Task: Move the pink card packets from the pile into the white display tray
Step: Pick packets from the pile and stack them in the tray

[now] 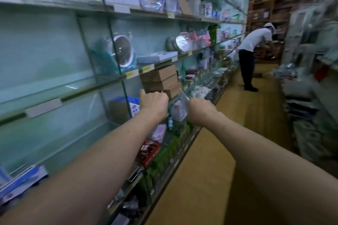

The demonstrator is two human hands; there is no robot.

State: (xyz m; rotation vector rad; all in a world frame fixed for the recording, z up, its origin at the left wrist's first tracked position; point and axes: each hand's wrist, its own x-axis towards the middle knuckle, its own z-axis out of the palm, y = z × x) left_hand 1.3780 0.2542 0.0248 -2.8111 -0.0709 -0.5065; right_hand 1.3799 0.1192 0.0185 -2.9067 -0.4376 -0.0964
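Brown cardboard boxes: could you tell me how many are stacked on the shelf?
3, stacked on one shelf: top box, middle box, bottom box; the left hand may hide others.

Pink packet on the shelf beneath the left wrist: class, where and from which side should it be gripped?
Probably across its narrow width, pinched from above on the aisle side. The pink packet lies flat and long, with a red box crowding its near end.

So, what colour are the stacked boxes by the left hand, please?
The boxes are brown cardboard; head view.
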